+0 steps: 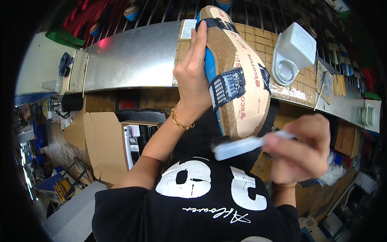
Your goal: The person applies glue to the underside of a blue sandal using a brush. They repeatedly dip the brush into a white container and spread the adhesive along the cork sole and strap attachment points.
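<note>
My left hand (192, 70) is closed on the left side of a blue shoe last (210, 64) held up bottom side toward me. Over the last's bottom lies a sole-shaped piece (252, 74), brown at the rim and pale with red print along its middle. Dark woven straps (228, 86) wrap over its edges, at the far end and halfway along. In my right hand (300, 151), fingers closed and blurred by motion, is a white-handled brush (238, 149). Its dark bristles are at the near end of the last; whether they touch it I cannot tell.
A metal-topped bench (133, 56) runs across, with a cardboard sheet (302, 90) on it. A white plastic container with a round cup (296, 52) stands there, right of the last. An open cardboard box (107, 145) is below at left. More lasts (132, 13) hang on rods behind.
</note>
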The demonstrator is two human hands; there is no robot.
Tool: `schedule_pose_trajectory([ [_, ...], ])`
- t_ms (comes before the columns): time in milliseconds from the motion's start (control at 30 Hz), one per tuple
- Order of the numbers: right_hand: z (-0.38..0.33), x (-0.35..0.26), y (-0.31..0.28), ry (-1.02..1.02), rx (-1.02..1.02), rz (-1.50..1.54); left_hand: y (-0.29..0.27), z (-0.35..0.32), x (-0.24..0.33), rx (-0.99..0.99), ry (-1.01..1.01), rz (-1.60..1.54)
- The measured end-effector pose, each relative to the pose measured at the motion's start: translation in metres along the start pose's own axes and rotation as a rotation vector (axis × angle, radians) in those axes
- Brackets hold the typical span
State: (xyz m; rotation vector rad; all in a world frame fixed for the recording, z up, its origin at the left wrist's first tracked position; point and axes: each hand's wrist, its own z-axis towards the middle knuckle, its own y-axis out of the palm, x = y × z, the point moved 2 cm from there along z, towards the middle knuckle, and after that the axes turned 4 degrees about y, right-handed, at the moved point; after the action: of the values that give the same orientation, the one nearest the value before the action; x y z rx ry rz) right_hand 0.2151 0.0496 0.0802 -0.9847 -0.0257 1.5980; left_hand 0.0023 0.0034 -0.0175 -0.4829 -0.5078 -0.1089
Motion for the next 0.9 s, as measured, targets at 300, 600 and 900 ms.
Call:
schedule_pose_trajectory([
  [300,0.001,0.012,0.011,0.124,0.057,0.073,-0.001,-0.001,-0.004,-0.104,-0.165,-0.256],
  [600,0.005,0.024,0.006,0.055,-0.144,0.238,0.017,-0.026,-0.029,-0.108,-0.479,-0.733],
  [900,0.000,0.035,0.001,0.079,-0.117,0.430,0.015,-0.024,-0.018,-0.107,-0.556,-1.003],
])
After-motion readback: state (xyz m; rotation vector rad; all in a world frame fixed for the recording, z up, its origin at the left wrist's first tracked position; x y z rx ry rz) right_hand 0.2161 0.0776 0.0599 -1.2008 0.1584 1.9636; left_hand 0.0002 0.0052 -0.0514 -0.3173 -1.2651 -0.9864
